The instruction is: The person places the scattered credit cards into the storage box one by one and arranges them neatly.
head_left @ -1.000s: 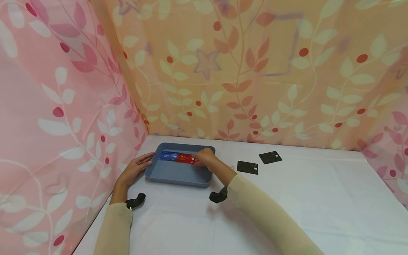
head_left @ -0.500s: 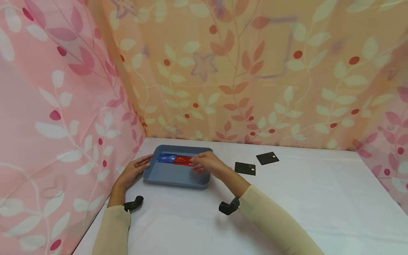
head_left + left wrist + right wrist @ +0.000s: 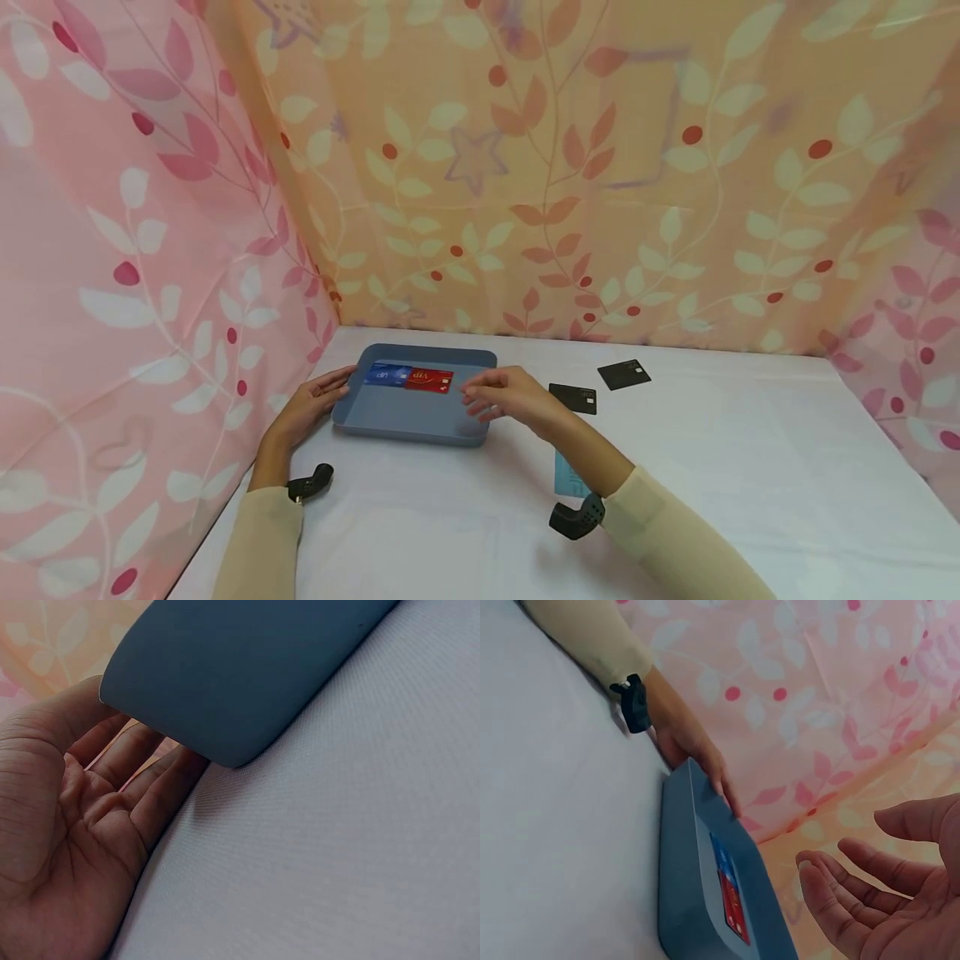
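Note:
A blue-grey tray [image 3: 405, 414] lies on the white cloth, its wall [image 3: 225, 675] close up in the left wrist view. Inside, along its far side, a blue card [image 3: 386, 375] and a red VIP card [image 3: 429, 380] lie end to end. My left hand [image 3: 306, 408] rests against the tray's left end, fingers fairly straight along it. Just over the tray's right end hovers my right hand [image 3: 517, 400]. In the right wrist view this hand [image 3: 885, 896] has loosely bent fingers with nothing between them.
Two black cards [image 3: 573, 398] [image 3: 624, 374] lie on the cloth right of the tray. A light blue flat piece [image 3: 567, 477] shows partly from behind my right wrist. Patterned fabric walls [image 3: 187, 333] rise at the left and back.
My right hand has let go of the red card and drawn back to the right, uncovering it. The light blue piece has come into sight. My left hand stays at the tray.

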The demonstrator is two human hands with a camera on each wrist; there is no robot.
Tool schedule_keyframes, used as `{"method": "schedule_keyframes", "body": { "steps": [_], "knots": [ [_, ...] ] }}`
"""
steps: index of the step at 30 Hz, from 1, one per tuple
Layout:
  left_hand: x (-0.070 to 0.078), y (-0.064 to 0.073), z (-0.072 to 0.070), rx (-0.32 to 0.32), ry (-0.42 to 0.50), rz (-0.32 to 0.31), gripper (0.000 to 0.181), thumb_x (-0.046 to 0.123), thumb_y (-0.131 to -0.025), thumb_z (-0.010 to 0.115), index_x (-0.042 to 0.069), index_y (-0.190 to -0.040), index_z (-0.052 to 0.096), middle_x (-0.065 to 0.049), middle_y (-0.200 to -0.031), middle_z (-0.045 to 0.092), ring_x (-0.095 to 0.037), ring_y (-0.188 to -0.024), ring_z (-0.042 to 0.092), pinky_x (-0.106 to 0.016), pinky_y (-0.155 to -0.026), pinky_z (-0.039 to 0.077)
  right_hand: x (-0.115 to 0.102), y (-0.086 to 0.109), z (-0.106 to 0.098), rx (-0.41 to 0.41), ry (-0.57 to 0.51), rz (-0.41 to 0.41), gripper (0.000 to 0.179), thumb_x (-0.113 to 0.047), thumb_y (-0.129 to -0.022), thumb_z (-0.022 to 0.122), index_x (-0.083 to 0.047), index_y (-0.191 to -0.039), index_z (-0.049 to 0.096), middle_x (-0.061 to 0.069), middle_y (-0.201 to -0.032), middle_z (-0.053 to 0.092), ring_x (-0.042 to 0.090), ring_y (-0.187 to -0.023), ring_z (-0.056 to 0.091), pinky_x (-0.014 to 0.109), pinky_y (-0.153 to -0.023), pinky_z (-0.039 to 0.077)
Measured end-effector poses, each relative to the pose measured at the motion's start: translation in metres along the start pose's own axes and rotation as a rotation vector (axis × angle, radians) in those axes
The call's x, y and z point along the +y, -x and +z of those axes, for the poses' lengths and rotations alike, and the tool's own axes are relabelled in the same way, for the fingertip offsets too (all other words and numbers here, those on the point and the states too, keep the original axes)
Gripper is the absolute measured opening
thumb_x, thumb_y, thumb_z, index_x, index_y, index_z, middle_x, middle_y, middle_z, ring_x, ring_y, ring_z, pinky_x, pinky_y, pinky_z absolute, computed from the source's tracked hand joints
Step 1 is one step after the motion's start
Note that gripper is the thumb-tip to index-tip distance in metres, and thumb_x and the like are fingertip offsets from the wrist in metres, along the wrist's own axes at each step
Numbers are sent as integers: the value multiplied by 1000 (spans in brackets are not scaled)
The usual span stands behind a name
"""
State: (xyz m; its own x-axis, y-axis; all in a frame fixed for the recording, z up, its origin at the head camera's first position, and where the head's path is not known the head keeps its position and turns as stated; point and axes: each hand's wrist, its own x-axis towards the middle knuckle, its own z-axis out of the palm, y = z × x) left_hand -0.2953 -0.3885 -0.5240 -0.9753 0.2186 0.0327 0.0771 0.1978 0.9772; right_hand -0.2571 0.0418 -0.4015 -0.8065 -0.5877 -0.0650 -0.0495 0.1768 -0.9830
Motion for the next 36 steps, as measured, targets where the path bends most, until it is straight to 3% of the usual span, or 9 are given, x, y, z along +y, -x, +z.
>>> {"method": "schedule_keyframes", "body": {
  "steps": [6, 13, 26, 31, 36],
  "knots": [
    [2, 1, -1, 3, 11, 0, 56, 22, -105, 57, 7, -156, 39, -17, -163, 31, -32, -151, 26, -16, -104, 40, -4, 22, -5, 2, 66, -27, 29, -21, -101, 64, -1, -122, 70, 13, -109, 74, 36, -101, 72, 39, -85, 61],
    [3, 3, 0, 10, 30, -6, 56, 21, -105, 58, 5, -155, 39, -18, -163, 31, -34, -150, 27, -15, -102, 42, -3, 46, -14, 12, 149, -57, 31, -24, -100, 65, -2, -123, 70, 12, -112, 74, 22, -94, 73, 38, -84, 61],
    [6, 4, 4, 9, 6, -12, 55, 21, -105, 58, 6, -155, 41, -17, -163, 33, -36, -150, 27, -16, -103, 42, 14, 87, -45, 114, 237, -55, 29, -26, -98, 69, -8, -120, 71, 7, -111, 73, 24, -92, 70, 43, -81, 60],
    [5, 3, 4, 11, 0, -23, 56, 22, -104, 59, 8, -155, 41, -14, -163, 33, -35, -151, 26, -19, -105, 40, 19, 100, -52, 143, 254, -20, 29, -27, -96, 72, -10, -120, 72, 6, -112, 72, 23, -96, 70, 33, -78, 60],
    [3, 2, 3, 12, -5, -22, 56, 23, -104, 59, 9, -155, 42, -14, -163, 33, -34, -151, 26, -18, -105, 40, 26, 107, -57, 148, 291, -36, 30, -25, -96, 72, -8, -121, 71, 9, -111, 72, 26, -99, 69, 27, -80, 58]
  ]
}}
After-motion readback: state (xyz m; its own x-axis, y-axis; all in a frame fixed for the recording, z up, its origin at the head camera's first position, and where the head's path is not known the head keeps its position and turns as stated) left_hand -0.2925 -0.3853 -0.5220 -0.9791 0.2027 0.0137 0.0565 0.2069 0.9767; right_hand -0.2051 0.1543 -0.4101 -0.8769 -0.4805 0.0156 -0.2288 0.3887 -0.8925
